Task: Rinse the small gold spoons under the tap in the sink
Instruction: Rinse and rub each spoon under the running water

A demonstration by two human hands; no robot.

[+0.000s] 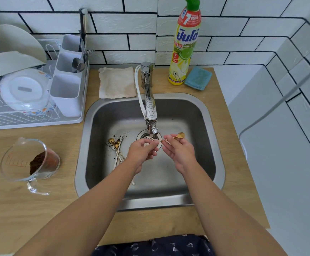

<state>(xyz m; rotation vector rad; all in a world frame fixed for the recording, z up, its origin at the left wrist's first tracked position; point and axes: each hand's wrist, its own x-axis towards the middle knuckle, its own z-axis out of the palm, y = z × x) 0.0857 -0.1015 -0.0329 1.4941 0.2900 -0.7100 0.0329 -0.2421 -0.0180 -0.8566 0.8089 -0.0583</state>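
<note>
I am holding one small gold spoon (176, 137) in my right hand (179, 152), pinching its thin handle between thumb and fingertips so the bowl is pointing up and away from my palm, out to the far right of my grip. I am keeping it by the handle, I judge, so the bowl is left free for the water. My left hand (143, 150) is sitting just beside the right, its fingers curling in toward the handle's free end; something pale is showing inside those curled fingers, but I cannot tell whether it is a thing I am gripping or just wet fingertips, and so cannot tell whether that hand is holding anything.

Both hands are working directly under the tap (151, 115), whose spout is ending just beyond my knuckles, above the drain (147, 136). I cannot make out a stream of water, so whether the tap is running is unclear.

The other gold spoons (116, 147) are lying in a loose bundle on the floor of the sink (193, 106), just left of my left hand, with dark specks around their bowls; they are waiting their turn, I judge. My left forearm is covering the ends of their handles, so their count is hard to give.

Further left on the counter a glass measuring jug (30, 159) with dark grounds is standing, well apart from my grip.
</note>
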